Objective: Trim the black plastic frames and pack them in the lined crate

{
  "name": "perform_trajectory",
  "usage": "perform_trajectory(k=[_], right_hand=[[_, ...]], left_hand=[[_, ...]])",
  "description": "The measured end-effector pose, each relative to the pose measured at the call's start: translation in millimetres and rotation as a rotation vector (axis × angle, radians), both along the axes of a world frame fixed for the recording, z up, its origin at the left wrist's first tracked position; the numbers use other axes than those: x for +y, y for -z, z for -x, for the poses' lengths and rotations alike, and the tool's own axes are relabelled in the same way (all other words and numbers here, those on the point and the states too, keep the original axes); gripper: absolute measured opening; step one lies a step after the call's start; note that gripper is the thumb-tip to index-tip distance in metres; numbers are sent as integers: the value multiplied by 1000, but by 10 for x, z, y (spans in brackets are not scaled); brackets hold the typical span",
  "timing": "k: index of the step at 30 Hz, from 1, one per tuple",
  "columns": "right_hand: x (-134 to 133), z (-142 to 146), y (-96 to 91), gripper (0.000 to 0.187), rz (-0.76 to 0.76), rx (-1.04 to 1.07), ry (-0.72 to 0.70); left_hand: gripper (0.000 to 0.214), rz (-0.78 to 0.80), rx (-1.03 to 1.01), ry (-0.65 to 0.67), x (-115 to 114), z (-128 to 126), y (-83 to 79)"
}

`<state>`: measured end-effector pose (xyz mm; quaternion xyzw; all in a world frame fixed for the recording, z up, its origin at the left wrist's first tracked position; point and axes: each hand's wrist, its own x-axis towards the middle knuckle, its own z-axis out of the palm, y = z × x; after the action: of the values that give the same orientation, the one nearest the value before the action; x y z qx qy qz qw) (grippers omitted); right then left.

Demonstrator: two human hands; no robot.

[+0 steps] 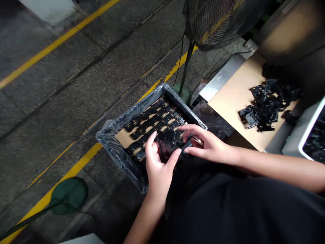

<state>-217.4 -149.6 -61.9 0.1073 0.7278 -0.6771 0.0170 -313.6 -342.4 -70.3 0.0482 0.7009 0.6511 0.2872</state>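
Observation:
My left hand [160, 159] is closed around a flat black plastic part [168, 144], thumb along its near right edge. Close by on the right, my right hand [207, 142] has its fingers curled at the part's side. A slim light-coloured tool [198, 140] shows between those fingers; its kind is hard to make out. Both hands are over a box lined with clear plastic [122, 162]. Rows of similar black parts [157, 115] lie in it on brown cardboard [124, 137], partly hidden by my hands.
A tan board [231, 101] on the right bears a heap of black parts [266, 105]. Beyond it stands a white bin [299, 142] with dark pieces inside. A covered fan [213, 20] rises behind the box. A green round base [69, 195] stands on the floor at left.

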Motion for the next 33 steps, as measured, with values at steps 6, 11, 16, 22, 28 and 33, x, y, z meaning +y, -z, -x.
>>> perform_trajectory(k=[6,11,16,22,28,33], right_hand=[[54,-2,-84,87,130,114,106],[266,-263,-221,40,190,199,476],[531,-687,-339,32,131,192,584],[798,-1203,-409,28,332,228,853],[1028,-1704,-416,31,661,241,983],[1210,-2002,-426,30,767,274,1045]], left_hand=[[77,-202,-153,190,325,113,-202],[95,-283,-318,377,623,124,-296],[84,-219,-378,493,1027,-33,-403],[70,-142,-419,628,1626,-366,-520],[79,-131,-450,739,2110,-834,-590],[82,-78,-361,761,2360,-1192,-689]])
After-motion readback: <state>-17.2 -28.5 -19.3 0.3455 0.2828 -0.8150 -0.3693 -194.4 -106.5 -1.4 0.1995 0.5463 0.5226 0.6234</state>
